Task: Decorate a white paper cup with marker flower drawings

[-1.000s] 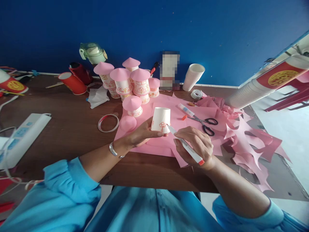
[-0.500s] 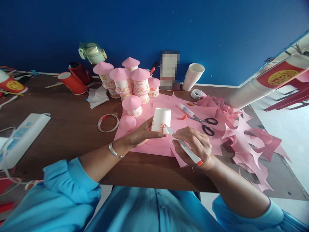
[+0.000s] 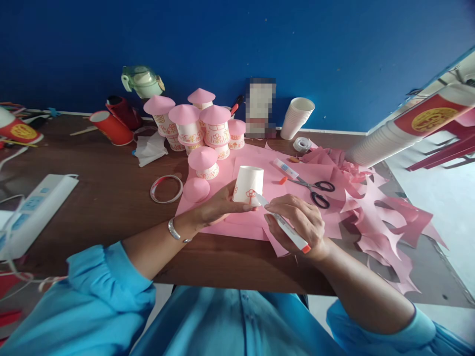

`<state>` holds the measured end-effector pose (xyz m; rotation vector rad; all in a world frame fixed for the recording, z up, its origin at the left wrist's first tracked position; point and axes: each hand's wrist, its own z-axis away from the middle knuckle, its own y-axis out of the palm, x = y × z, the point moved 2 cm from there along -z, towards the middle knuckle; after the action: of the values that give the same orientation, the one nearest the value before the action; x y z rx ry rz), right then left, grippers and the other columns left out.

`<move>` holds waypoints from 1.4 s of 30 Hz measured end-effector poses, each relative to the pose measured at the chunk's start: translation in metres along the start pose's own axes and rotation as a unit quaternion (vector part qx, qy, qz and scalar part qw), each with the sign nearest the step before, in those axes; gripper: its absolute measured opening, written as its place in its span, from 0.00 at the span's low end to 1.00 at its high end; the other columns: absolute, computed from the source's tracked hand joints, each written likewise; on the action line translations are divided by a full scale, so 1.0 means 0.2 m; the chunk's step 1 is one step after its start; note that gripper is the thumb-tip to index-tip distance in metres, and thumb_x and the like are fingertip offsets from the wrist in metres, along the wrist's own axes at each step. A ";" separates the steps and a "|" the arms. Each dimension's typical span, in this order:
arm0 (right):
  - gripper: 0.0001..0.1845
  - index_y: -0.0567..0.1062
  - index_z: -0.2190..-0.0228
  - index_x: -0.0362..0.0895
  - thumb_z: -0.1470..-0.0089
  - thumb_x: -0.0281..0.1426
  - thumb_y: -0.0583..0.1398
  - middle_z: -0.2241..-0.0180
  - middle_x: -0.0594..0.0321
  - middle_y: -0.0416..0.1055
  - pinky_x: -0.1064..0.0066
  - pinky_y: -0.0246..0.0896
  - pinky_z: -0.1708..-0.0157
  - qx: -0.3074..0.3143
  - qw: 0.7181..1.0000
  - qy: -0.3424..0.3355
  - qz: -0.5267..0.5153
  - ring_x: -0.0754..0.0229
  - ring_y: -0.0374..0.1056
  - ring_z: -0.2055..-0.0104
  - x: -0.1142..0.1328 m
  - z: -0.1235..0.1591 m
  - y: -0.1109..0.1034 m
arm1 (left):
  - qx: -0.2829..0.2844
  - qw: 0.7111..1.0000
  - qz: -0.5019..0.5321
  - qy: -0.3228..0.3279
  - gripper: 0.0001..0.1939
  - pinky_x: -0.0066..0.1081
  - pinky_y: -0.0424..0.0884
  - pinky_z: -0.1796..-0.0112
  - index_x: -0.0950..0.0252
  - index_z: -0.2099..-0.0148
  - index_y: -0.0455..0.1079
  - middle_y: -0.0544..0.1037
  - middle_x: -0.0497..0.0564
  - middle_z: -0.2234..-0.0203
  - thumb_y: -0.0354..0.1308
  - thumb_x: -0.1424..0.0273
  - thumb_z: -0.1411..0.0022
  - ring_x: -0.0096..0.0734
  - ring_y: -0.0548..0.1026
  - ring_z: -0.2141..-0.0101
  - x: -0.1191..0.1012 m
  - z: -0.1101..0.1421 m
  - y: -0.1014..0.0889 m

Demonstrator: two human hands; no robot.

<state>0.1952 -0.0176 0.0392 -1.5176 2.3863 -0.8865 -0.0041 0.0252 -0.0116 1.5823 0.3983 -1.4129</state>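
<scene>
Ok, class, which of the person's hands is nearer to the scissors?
Right. The right hand, gripping a marker, is just this side of the scissors; the left hand, holding a paper cup, is farther left.

Scissors [image 3: 313, 187] on paper sheets [image 3: 245, 227], R of cup [image 3: 248, 185]; tape ring [image 3: 166, 189] L, on table [image 3: 111, 217]; cup stack [image 3: 297, 117] behind.
</scene>
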 end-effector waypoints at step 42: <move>0.13 0.73 0.54 0.45 0.39 0.20 0.62 0.68 0.61 0.79 0.69 0.76 0.70 -0.009 1.000 0.012 -0.008 0.59 0.77 0.70 -0.01 0.00 0.00 | 0.020 1.000 -0.007 0.011 0.20 0.39 0.72 0.52 0.63 0.52 0.76 0.80 0.51 0.59 0.76 0.63 0.43 0.36 0.77 0.57 0.00 0.01 0.00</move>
<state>0.1956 -0.0164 0.0396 -1.5440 2.4076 -0.8934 -0.0049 0.0243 -0.0113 1.6313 0.3959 -1.4234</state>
